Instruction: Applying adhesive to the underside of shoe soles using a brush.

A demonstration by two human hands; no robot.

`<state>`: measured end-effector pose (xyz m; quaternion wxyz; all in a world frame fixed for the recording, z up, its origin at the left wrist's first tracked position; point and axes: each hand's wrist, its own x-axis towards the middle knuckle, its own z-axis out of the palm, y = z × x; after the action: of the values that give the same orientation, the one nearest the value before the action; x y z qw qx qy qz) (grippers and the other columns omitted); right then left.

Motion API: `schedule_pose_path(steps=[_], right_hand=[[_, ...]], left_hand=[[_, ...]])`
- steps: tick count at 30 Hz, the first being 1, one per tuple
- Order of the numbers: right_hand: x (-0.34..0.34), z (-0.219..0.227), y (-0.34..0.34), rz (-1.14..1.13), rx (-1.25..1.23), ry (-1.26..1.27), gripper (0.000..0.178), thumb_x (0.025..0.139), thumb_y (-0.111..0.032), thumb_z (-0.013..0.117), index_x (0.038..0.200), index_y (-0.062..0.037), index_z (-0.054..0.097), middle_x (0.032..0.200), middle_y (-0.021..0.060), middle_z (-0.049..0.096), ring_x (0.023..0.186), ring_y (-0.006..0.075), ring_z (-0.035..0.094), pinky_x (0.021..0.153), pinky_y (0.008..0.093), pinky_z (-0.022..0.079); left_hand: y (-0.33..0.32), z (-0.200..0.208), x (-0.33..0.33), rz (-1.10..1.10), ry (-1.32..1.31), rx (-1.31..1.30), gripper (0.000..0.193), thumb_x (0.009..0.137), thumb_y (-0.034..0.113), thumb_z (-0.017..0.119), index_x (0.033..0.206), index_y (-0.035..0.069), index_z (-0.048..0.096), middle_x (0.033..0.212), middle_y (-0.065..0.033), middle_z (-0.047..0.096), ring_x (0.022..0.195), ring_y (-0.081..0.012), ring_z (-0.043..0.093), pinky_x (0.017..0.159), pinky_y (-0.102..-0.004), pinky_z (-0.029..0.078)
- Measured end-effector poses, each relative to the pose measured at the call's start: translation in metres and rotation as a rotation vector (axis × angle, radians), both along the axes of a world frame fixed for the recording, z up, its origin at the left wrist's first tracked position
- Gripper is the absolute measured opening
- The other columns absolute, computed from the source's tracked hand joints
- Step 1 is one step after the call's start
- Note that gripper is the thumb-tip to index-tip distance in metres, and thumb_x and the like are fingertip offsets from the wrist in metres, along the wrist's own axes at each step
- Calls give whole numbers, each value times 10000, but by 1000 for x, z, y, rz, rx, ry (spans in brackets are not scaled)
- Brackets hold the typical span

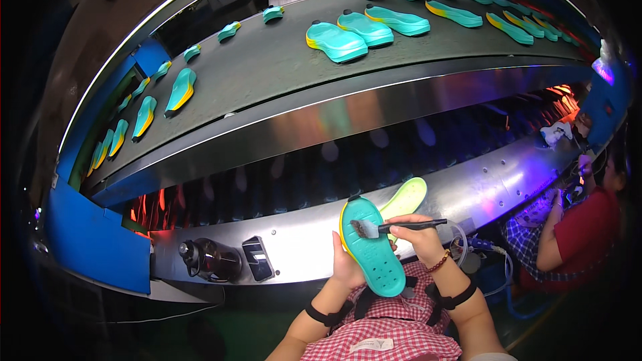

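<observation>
Left hand (pixel 347 267) at edge of teal sole (pixel 376 255)

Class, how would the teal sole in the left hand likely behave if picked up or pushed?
The teal sole is probably light: the left hand alone seems to support it. It likely keeps its shape, showing no obvious sag beneath the brush. Being long and broad, it would probably slide rather than roll if pushed.

Dark conveyor belt (pixel 257 67) with a metal ledge (pixel 302 246) on its near side
The belt carries teal-and-yellow soles (pixel 336 43), some bunched, others spaced apart; toward the ledge's left end sit a dark bottle (pixel 217 261) and, just beside it, a phone (pixel 257 259)
</observation>
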<state>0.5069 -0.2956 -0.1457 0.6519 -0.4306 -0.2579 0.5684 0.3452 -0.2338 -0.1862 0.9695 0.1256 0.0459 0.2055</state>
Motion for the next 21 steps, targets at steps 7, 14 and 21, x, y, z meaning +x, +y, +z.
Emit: schedule_pose_path(steps=[7, 14, 21], right_hand=[[-24, 24, 25, -119, 134, -738, 150, 731, -61, 645, 875, -19, 653, 844, 89, 650, 773, 127, 610, 711, 248, 477], [-17, 36, -19, 261, 442, -1158, 162, 677, -99, 635, 829, -43, 628, 855, 116, 636, 797, 260, 609, 740, 346, 463], [-1, 75, -19, 192, 110, -516, 200, 742, -96, 656, 929, -24, 648, 843, 98, 643, 735, 129, 608, 659, 236, 487]], left_hand=[[-8, -11, 15, 246, 233, 20, 820, 778, 707, 105, 1312, 119, 309, 1284, -131, 389, 1156, -306, 407, 983, -446, 307], [24, 9, -13, 423, 352, 84, 757, 824, 652, 114, 1173, 69, 447, 1054, -129, 554, 971, -286, 534, 870, -419, 422], [-1, 36, -6, 216, 189, 115, 806, 796, 687, 99, 1196, 76, 442, 1076, -156, 547, 943, -298, 549, 901, -443, 408]])
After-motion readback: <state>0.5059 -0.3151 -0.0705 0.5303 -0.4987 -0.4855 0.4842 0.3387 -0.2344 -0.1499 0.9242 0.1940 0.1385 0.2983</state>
